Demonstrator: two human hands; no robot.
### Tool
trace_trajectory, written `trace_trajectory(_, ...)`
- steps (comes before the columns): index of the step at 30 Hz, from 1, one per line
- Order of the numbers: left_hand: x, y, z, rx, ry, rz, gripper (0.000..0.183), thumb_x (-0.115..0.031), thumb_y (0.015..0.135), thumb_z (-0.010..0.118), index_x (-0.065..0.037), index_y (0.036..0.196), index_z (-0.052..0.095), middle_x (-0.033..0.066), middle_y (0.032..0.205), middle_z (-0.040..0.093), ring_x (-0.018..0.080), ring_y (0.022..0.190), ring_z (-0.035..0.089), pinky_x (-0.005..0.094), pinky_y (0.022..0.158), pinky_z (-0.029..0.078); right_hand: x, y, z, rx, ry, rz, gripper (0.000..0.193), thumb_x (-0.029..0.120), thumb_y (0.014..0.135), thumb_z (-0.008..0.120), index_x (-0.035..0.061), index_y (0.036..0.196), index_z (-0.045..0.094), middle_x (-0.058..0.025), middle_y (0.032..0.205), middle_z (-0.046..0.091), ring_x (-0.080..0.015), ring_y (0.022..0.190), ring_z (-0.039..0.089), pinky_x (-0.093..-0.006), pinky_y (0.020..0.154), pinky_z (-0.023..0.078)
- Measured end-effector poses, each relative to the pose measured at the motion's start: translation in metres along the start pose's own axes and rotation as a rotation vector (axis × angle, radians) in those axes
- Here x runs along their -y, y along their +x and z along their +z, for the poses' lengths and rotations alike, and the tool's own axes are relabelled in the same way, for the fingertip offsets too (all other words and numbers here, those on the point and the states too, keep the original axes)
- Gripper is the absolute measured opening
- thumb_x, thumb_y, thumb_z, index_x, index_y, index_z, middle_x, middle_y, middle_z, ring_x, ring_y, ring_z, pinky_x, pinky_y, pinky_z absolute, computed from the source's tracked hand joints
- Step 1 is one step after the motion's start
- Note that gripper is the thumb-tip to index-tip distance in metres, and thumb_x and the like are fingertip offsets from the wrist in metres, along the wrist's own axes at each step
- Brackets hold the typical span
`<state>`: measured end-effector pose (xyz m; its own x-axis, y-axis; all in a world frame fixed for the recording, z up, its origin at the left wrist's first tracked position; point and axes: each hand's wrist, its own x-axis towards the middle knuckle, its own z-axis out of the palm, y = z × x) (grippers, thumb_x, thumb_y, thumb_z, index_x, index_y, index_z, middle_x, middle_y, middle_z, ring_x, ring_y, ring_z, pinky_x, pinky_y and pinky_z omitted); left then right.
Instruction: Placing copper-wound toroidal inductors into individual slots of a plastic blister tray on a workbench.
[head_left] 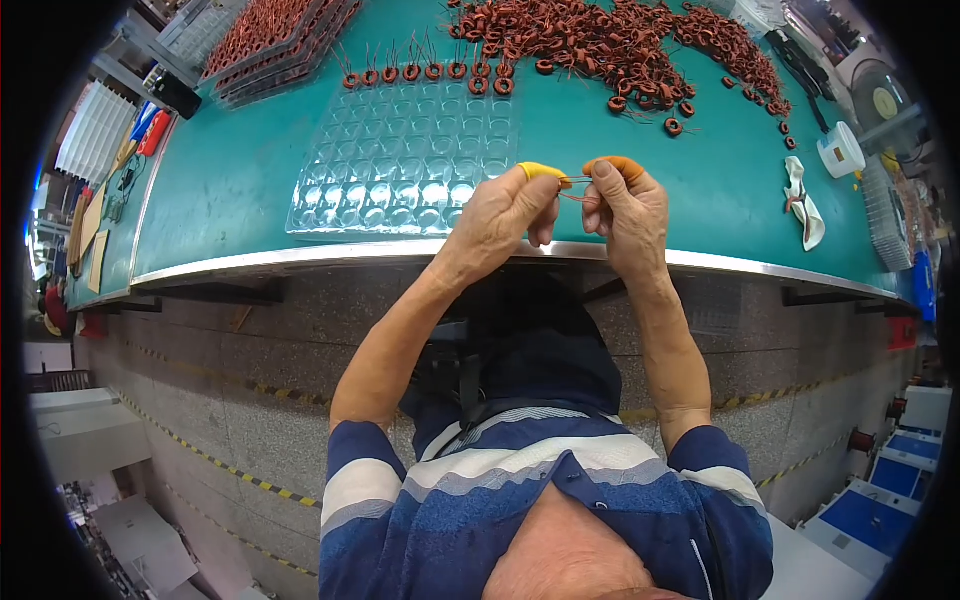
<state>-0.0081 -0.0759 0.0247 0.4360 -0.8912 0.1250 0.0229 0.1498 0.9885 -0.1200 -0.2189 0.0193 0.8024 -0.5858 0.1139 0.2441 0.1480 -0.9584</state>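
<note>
Just above the near edge of the table, my left hand (pixel 503 215) and my right hand (pixel 631 208) face each other, fingers pinched closed. Thin copper wire leads (pixel 573 181) stretch between the two pinches. They look like the leads of a wire-wound ring coil, whose body is hidden by my fingers. A yellow finger cot covers a left fingertip and an orange one a right fingertip. To the left of my hands lies a clear plastic tray (pixel 392 152) with round pockets. Several copper ring coils (pixel 411 72) sit along its far rows, leads pointing away.
A large heap of copper ring coils (pixel 590 42) spreads across the far side of the green table (pixel 240 180). Stacked filled trays (pixel 275 50) stand at far left. On the right are a white cloth-like piece (pixel 810 222), a white tub (pixel 842 150) and black-handled tools (pixel 797 65).
</note>
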Motion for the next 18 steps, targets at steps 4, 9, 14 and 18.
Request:
trace_trajectory(4, -0.001, -0.006, 0.004, -0.027, -0.037, 0.072, 0.026, -0.019, 0.099, 0.051, 0.001, 0.116, 0.053, 0.0004, 0.071, 0.053, 0.0074, 0.059, 0.052, 0.0225, 0.054, 0.045, 0.004, -0.006, 0.007, 0.006, 0.045, 0.006, 0.025, 0.024, 0.093, 0.063, -0.0012, 0.095, 0.063, -0.0061, 0.066, 0.062, -0.0105, 0.048, 0.056, -0.0193, 0.042, 0.039)
trace_trajectory(9, 0.003, -0.008, 0.017, -0.147, -0.390, 0.039, 0.019, -0.014, 0.097, 0.053, -0.002, 0.112, 0.053, 0.0056, 0.072, 0.053, 0.0140, 0.056, 0.052, 0.0248, 0.050, 0.045, -0.002, -0.008, 0.016, -0.067, 0.040, -0.115, 0.029, 0.026, 0.094, 0.061, -0.0023, 0.101, 0.060, -0.0079, 0.070, 0.063, -0.0124, 0.054, 0.060, -0.0198, 0.048, 0.044)
trace_trajectory(14, 0.000, -0.004, 0.009, -0.183, -0.160, 0.092, 0.020, -0.015, 0.097, 0.053, -0.002, 0.112, 0.053, 0.0035, 0.072, 0.053, 0.0111, 0.058, 0.052, 0.0236, 0.052, 0.044, -0.005, -0.011, 0.011, -0.136, 0.043, -0.055, 0.036, 0.032, 0.096, 0.058, -0.0036, 0.097, 0.060, -0.0073, 0.070, 0.062, -0.0112, 0.055, 0.059, -0.0195, 0.048, 0.044)
trace_trajectory(18, -0.009, 0.008, 0.011, -0.142, 0.354, 0.176, 0.022, -0.016, 0.097, 0.053, 0.000, 0.112, 0.054, 0.0016, 0.074, 0.054, 0.0078, 0.060, 0.050, 0.0217, 0.055, 0.042, 0.003, -0.004, 0.008, 0.022, 0.092, 0.083, 0.030, 0.029, 0.095, 0.060, -0.0011, 0.092, 0.062, -0.0046, 0.069, 0.061, -0.0089, 0.053, 0.056, -0.0193, 0.047, 0.042)
